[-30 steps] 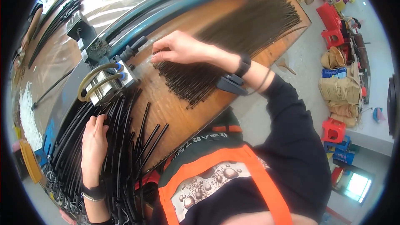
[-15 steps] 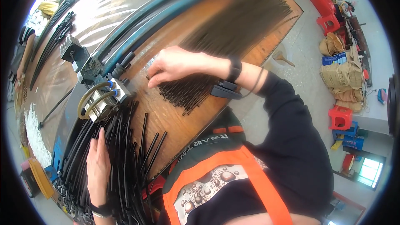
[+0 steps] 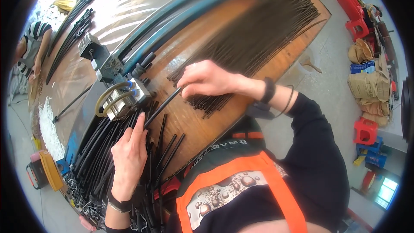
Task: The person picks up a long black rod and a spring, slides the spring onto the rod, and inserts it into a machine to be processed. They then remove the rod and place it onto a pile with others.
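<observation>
A slim black tube point(image 3: 164, 107) slants between my two hands. My right hand point(image 3: 206, 79) pinches its upper end, close to the ends of a wide bundle of long, dark, coiled spring-like rods point(image 3: 258, 28). At the lower end, the fingers of my left hand point(image 3: 130, 151) close around the tube, index finger stretched along it. Just beyond my left fingers stands a metal clamp-like machine head point(image 3: 120, 103) with two curved yellowish hoses. Beneath my left hand lies a thick heap of black tubes point(image 3: 97, 146); several stick out toward me.
Blue bent rails point(image 3: 172, 17) cross the wooden table point(image 3: 280, 64) behind the machine. More black tubes point(image 3: 71, 39) lie at the far left, near another person's arm point(image 3: 41, 54). Red stools point(image 3: 365, 130) and brown sacks point(image 3: 366, 86) stand on the floor at right.
My left hand has come up and right from the heap to the tube. My right hand has shifted from the spring-like rods' ends and now holds the tube's upper end. The view has shifted slightly.
</observation>
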The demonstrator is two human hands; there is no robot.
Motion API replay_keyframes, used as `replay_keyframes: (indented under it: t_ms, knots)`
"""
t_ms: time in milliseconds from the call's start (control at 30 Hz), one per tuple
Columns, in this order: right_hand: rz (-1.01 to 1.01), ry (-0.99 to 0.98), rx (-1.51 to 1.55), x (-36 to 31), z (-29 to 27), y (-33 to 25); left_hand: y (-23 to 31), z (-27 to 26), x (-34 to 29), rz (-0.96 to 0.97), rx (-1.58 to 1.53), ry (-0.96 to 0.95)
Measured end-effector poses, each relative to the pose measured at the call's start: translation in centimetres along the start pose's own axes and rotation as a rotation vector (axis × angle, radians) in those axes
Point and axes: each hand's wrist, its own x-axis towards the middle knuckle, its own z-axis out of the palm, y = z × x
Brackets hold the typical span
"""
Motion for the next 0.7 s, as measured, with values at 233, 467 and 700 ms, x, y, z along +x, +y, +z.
replay_keyframes:
  t_ms: [233, 467, 700]
  knots:
    - [-0.227, 0.057, -0.357, -1.3, -3.2, -0.4, 3.2, -0.4, 2.4, -0.040, -0.056, -0.094]
    - [-0.423, 0.172, -0.618, -0.4, -7.8, 1.0, 3.9, -1.6, 8.7, 0.123, 0.039, -0.019]
    - [-0.241, 0.286, -0.675, 1.0, -15.3, 5.4, 2.3, -4.9, 15.7, 0.146, 0.260, 0.094]
